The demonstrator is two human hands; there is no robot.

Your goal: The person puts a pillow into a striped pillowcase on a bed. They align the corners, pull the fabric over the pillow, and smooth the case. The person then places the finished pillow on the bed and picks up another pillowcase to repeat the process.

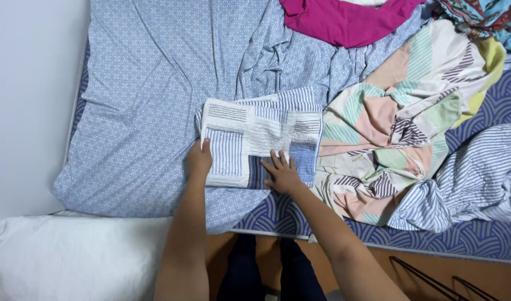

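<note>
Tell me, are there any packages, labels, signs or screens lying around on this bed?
None show: only cloth.
Folded striped patchwork cloth: mid-bed, rectangular, white and blue, under the left hand and right hand.
Pastel crumpled sheet: to its right.
Magenta garment: top edge.

white wall (27, 100), bed (467, 239) with blue patterned mattress, wooden floor (434, 267)
</note>
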